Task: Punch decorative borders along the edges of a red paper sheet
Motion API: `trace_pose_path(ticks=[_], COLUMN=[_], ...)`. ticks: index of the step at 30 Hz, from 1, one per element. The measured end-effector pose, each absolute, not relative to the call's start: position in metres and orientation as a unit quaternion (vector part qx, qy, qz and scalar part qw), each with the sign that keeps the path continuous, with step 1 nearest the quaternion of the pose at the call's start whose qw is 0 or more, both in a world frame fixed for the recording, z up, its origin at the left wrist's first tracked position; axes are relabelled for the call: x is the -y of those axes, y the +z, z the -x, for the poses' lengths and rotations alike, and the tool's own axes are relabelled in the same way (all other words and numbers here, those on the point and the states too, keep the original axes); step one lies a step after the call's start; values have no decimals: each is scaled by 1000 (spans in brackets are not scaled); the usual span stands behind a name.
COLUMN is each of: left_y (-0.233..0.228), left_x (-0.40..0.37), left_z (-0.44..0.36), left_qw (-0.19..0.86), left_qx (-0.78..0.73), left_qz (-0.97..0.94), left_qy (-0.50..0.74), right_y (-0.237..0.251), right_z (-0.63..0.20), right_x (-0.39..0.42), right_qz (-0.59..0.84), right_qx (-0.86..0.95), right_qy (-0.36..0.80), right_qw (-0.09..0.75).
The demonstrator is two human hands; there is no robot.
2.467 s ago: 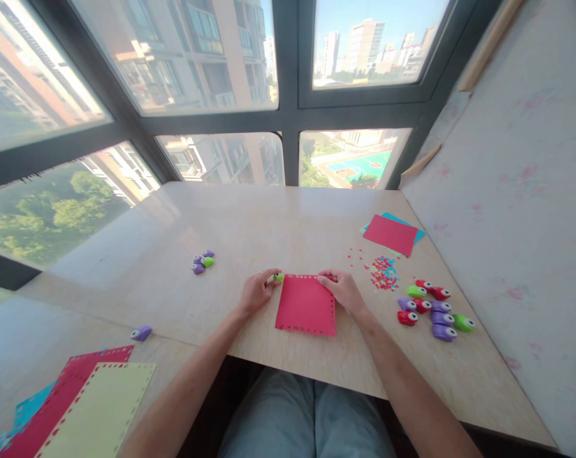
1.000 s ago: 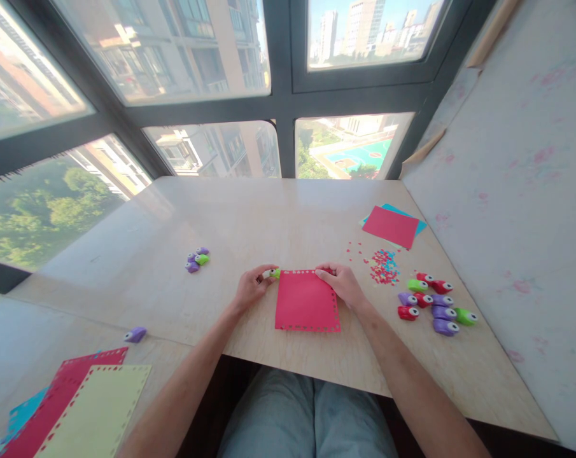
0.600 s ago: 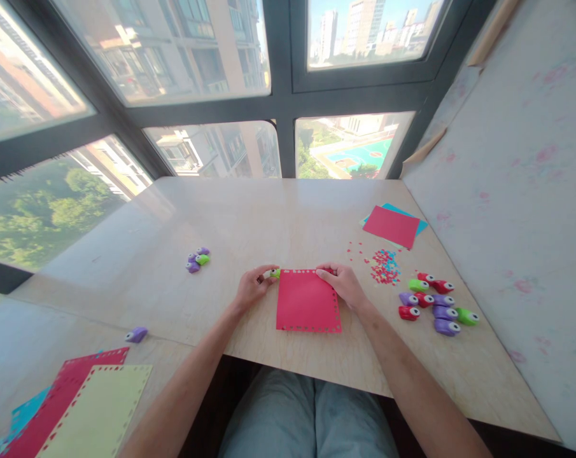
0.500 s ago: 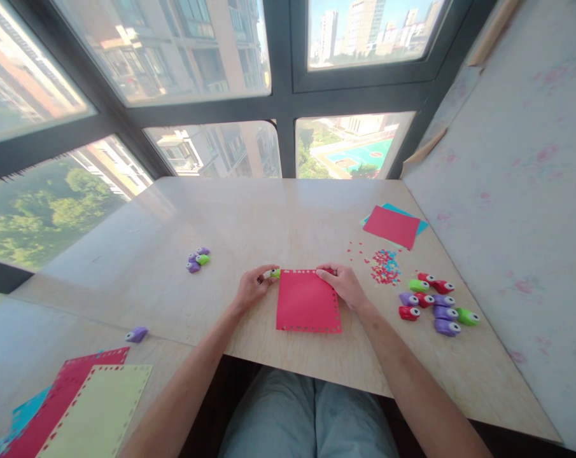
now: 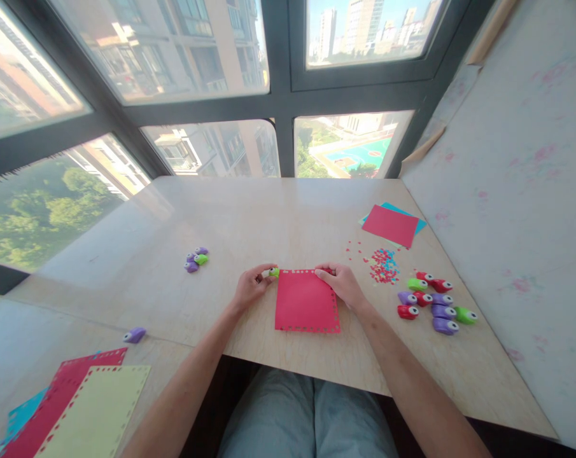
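A red sheet of paper [image 5: 307, 302] lies in front of me, with small holes punched along its top, right and bottom edges. My left hand [image 5: 252, 286] is closed around a small green craft punch [image 5: 273, 272], which sits against the sheet's top left corner. At the top right corner, my right hand [image 5: 340, 284] grips the paper, thumb on top and fingers partly hidden. The left edge of the sheet shows no holes.
Several red, purple and green punches [image 5: 443, 312] stand at the right, beside punched-out confetti [image 5: 384, 266]. Behind are stacked coloured sheets [image 5: 390, 225]. More punches [image 5: 196, 259] are at left, a lone purple punch [image 5: 134, 335] nearer, and punched sheets [image 5: 94, 407] at front left.
Both hands keep their hold on the punch and the paper. The whole view has shifted very slightly; nothing else visibly differs.
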State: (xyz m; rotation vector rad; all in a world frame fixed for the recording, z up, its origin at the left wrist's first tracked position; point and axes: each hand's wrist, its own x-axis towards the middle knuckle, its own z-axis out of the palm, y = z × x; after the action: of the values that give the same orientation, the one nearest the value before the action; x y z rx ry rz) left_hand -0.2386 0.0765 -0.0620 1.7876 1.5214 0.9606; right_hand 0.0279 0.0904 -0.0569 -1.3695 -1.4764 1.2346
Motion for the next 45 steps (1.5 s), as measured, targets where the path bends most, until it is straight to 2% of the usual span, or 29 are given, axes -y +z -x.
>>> trace_pose_path(ticks=[36, 45], left_y=[-66, -67], left_x=[-79, -77], left_z=[241, 240], left_qw=[295, 251], left_qx=[-561, -551], left_qz=[-684, -723], left_qy=[361, 333], right_y=[-55, -54], right_z=[-29, -30], right_x=[-90, -91], right_qz=[533, 528], right_qx=[583, 598], right_qy=[490, 483], right_qw=[370, 361])
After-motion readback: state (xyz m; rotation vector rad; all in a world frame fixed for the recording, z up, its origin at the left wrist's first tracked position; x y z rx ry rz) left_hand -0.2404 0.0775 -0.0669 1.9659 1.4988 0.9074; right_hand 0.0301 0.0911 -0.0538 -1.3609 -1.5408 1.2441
